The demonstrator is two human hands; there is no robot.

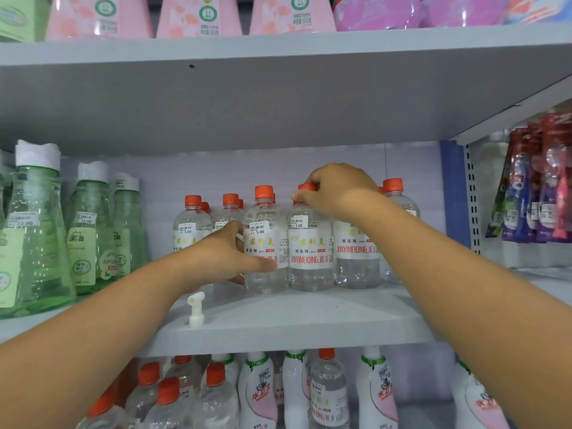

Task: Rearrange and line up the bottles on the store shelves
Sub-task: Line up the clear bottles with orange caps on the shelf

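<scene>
Several clear bottles with orange caps and white labels stand in rows on the middle shelf (294,317). My left hand (226,258) grips the body of one clear bottle (266,239) from its left side, thumb across the label. My right hand (334,187) comes from above and pinches the orange cap of the neighbouring bottle (309,252). Another clear bottle (356,258) stands to its right, touching it. More bottles (192,224) stand behind and to the left, partly hidden by my left hand.
Tall green bottles (34,236) stand at the left of the same shelf. A loose white nozzle (196,308) stands near the shelf's front. Pink packs (198,17) fill the upper shelf. More bottles (257,391) stand below. Hanging packets (535,187) are at right.
</scene>
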